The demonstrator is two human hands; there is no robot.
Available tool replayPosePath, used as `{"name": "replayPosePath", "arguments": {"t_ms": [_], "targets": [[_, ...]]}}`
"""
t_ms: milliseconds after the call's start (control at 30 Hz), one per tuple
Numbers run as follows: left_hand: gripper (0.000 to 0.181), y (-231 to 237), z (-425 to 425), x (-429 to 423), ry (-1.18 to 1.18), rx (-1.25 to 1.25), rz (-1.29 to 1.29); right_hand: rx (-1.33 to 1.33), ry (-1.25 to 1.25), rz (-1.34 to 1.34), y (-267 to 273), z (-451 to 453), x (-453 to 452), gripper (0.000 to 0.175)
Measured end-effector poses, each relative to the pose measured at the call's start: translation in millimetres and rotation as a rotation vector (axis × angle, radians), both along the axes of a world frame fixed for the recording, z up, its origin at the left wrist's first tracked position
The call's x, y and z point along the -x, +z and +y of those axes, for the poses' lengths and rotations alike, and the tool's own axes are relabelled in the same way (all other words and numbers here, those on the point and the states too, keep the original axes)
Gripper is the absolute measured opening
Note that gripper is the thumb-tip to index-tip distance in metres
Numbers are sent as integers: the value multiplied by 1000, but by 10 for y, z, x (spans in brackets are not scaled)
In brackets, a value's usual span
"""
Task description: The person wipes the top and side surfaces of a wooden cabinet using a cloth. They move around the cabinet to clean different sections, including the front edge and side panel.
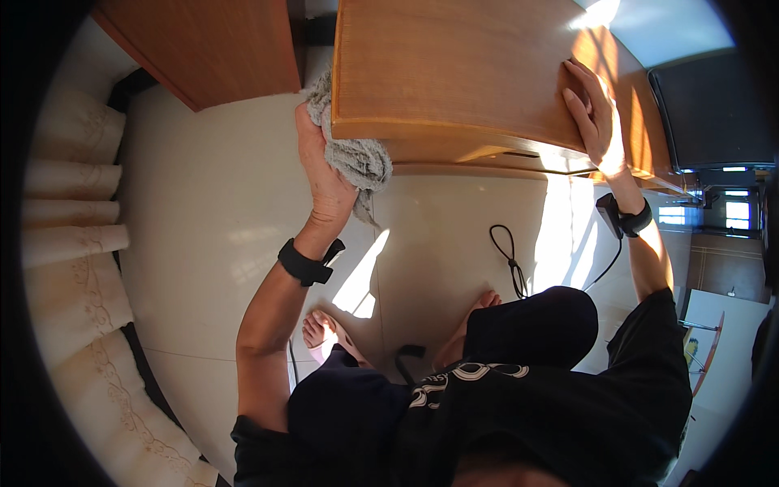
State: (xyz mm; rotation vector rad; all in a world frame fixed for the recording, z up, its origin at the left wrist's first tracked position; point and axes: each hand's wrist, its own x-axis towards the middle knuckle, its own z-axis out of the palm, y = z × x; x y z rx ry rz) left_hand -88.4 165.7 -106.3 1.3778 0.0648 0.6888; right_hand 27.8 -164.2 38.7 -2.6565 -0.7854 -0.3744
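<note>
My left hand (322,161) grips a bunched grey terry cloth (360,163) against the left side of a low wooden cabinet (450,73). Part of the cloth wraps around the front left corner, and a loose tail hangs below my wrist. The fingertips are hidden behind the cloth and the cabinet edge. On the right, my right hand (599,122) rests on the cabinet's top near its front edge, fingers slightly bent and holding nothing. Sunlight falls across that hand and the wood beside it.
A reddish-brown wooden piece of furniture (213,49) stands to the left of the cabinet. A black flat-panel device (715,112) is at the right. A looped black cable (511,259) lies on the tiled floor (426,243) near my feet. Embroidered curtains (91,292) hang along the left.
</note>
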Motion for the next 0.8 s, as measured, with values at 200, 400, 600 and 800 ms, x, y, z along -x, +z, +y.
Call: {"name": "replayPosePath", "arguments": {"t_ms": [200,400,600,800], "targets": [[15,-466,26,1,-190,989,352,-2,-10,4,7,6,-5,44],[12,-291,28,8,-28,-67,95,13,-22,-24,-16,-19,-20,43],[13,-364,-67,-62,-74,340,33,9,-14,-31,-22,-23,-20,42],[15,-511,22,7,-3,2,344,23,0,-53,-26,-32,-36,41]]}}
